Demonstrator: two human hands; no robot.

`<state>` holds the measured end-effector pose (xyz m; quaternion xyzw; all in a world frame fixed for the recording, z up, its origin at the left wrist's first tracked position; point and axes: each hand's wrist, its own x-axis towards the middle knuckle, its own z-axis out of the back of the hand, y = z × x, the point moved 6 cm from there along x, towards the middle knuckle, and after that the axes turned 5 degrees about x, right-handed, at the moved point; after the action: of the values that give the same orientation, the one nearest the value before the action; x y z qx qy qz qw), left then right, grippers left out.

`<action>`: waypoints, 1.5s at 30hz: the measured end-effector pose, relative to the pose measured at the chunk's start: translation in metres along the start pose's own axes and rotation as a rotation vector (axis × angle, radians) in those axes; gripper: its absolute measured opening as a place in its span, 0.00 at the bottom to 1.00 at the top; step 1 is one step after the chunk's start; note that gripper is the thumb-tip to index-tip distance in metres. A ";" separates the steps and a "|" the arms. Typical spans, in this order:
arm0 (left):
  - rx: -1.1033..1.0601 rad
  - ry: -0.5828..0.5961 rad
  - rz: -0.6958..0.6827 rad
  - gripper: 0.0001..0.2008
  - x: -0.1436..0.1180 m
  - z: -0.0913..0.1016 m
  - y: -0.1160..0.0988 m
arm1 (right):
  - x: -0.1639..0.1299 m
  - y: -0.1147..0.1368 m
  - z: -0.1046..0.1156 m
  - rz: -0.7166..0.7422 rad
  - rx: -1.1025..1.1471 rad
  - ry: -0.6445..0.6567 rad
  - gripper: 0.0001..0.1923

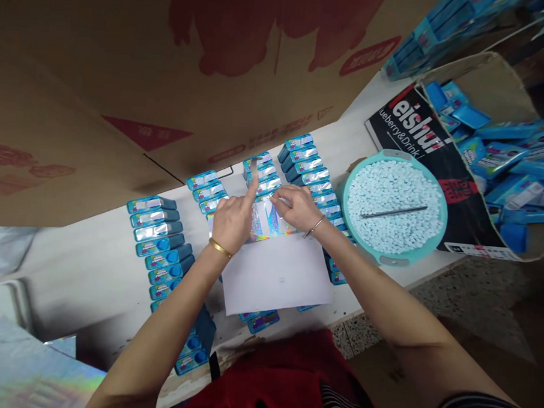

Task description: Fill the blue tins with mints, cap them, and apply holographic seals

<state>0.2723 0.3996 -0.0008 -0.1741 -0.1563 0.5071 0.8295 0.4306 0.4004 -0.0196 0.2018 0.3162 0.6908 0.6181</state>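
Observation:
My left hand [233, 221] reaches over the middle row of upright blue tins, its index finger stretched onto the top of one tin [265, 172] and its other fingers curled. Its thumb is mostly hidden. Close to its right, my right hand [297, 208] is closed in a pinch at the upper edge of a shiny rainbow sticker sheet [271, 221]. Whether a single sticker is lifted between those fingertips is too small to tell. A white paper sheet [278, 276] continues below the shiny part and covers several tins of the middle row.
More tins stand in a left row [164, 258] and a right row [313, 167]. A turquoise basin [389, 257] of pale blue tablets holds a dark stick [393, 212]. Right of it, an opened carton [415, 123] contains blue packs. A large cardboard box [125, 59] walls off the back.

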 end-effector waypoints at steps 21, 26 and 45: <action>-0.727 -0.587 0.640 0.34 -0.129 0.085 0.030 | -0.048 0.065 -0.003 0.045 0.369 -0.067 0.24; -0.726 -0.618 0.838 0.33 -0.195 0.095 0.069 | -0.079 0.138 -0.114 -0.225 0.925 0.211 0.26; -0.362 -0.589 0.791 0.35 -0.217 0.068 0.130 | -0.054 0.139 -0.205 -0.248 0.813 0.062 0.12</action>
<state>0.0459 0.2695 -0.0164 -0.2103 -0.3905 0.7738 0.4523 0.2004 0.3043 -0.0654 0.3688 0.6033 0.4362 0.5566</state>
